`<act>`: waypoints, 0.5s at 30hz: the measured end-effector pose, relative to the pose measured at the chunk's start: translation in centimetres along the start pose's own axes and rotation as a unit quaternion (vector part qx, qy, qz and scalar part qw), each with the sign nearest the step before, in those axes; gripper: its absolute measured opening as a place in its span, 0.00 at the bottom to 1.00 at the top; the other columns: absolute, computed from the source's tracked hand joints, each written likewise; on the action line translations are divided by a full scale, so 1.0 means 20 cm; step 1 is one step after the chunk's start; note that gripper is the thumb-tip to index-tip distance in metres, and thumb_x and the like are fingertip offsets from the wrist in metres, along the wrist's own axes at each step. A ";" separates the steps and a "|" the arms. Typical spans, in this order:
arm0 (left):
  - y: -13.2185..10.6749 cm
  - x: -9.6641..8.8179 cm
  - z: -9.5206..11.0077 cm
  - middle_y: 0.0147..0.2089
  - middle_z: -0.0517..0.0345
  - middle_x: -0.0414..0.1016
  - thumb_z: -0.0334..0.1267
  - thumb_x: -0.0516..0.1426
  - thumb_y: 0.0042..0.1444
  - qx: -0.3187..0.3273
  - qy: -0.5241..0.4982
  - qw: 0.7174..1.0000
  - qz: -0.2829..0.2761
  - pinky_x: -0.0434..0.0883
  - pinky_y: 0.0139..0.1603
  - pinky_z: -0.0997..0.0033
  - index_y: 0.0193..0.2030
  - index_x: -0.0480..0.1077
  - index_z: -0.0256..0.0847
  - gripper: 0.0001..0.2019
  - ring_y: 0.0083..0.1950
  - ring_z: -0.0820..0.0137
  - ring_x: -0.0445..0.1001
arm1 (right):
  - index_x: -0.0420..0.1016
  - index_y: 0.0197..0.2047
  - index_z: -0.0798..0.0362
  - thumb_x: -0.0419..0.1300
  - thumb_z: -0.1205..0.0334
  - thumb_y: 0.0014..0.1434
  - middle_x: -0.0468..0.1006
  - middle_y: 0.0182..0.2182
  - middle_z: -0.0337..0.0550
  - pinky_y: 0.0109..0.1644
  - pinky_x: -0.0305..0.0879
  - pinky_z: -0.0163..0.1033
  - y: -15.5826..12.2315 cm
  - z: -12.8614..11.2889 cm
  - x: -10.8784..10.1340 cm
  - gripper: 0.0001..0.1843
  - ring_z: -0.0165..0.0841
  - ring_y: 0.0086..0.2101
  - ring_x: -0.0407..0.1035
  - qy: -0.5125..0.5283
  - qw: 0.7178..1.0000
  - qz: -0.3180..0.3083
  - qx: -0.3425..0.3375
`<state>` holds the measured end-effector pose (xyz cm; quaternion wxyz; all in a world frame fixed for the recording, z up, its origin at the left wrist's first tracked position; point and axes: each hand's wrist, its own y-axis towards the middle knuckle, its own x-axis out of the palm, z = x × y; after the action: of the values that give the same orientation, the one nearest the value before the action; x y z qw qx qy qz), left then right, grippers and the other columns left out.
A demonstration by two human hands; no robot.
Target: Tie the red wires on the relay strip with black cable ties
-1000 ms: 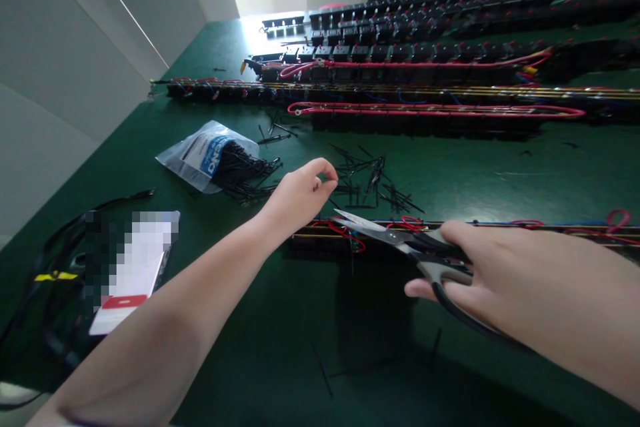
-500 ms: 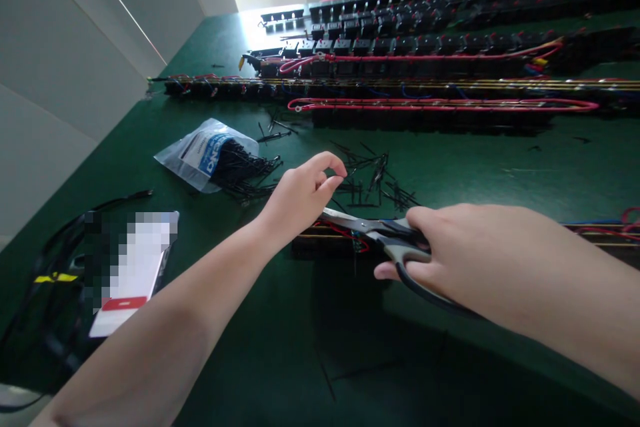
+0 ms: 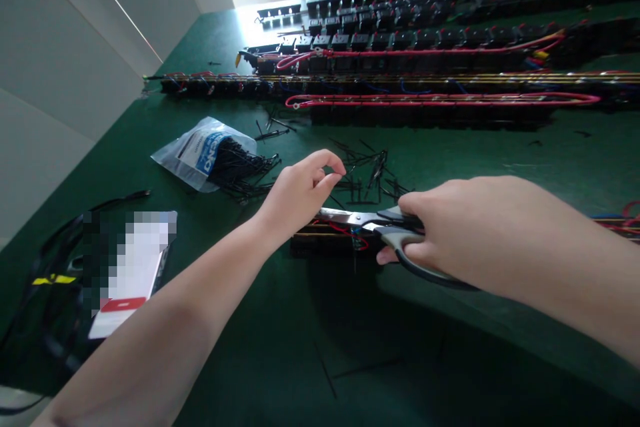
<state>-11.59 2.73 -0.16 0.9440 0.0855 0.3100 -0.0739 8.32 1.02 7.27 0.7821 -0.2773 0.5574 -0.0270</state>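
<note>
My right hand (image 3: 465,227) grips a pair of scissors (image 3: 355,218) with grey and black handles. The blades point left over a dark wired strip (image 3: 320,240), their tips close under my left hand. Thumb and index finger of my left hand (image 3: 310,180) are pinched together above the strip; anything between them is too small to make out. Red and blue wires show on the strip below the blades, and my right hand hides its middle part. Loose black cable ties (image 3: 373,173) lie scattered just behind my hands.
An opened plastic bag (image 3: 193,153) spills black cable ties at left. Nearer stands a white card (image 3: 133,260) with a red band beside black cable (image 3: 50,320). Several long black strips (image 3: 430,87) with red wires lie across the back of the green table (image 3: 240,360).
My right hand and the scissors have shifted slightly up and to the left along the strip. My left hand stays pinched in nearly the same place.
</note>
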 end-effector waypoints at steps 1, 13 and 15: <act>0.00 0.00 0.00 0.20 0.72 0.56 0.33 0.56 0.63 -0.001 -0.001 1.000 0.000 0.54 0.29 0.73 0.41 0.72 0.44 0.04 0.23 0.76 0.58 | 0.77 0.28 0.45 0.61 0.44 0.53 0.73 0.21 0.41 0.24 0.57 0.40 0.00 0.01 0.01 0.14 0.39 0.20 0.68 0.001 1.000 0.009 -0.003; 0.00 -0.01 0.01 0.19 0.72 0.55 0.34 0.55 0.65 -0.004 0.018 0.999 0.036 0.53 0.28 0.71 0.42 0.70 0.44 0.03 0.21 0.76 0.55 | 0.73 0.32 0.47 0.59 0.50 0.59 0.77 0.24 0.42 0.24 0.47 0.39 -0.10 0.05 0.09 0.11 0.38 0.24 0.70 0.000 0.999 0.037 -0.014; 0.00 0.00 0.00 0.20 0.71 0.55 0.33 0.54 0.65 -0.012 0.005 0.999 0.039 0.54 0.28 0.71 0.42 0.70 0.44 0.04 0.22 0.75 0.55 | 0.72 0.32 0.47 0.56 0.52 0.62 0.76 0.23 0.43 0.25 0.46 0.41 -0.15 0.11 0.13 0.11 0.39 0.24 0.70 0.000 0.999 0.051 -0.014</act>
<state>-11.67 2.76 -0.22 0.9454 0.0868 0.3124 -0.0332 11.91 -1.47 6.94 0.7782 -0.2598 0.5714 0.0206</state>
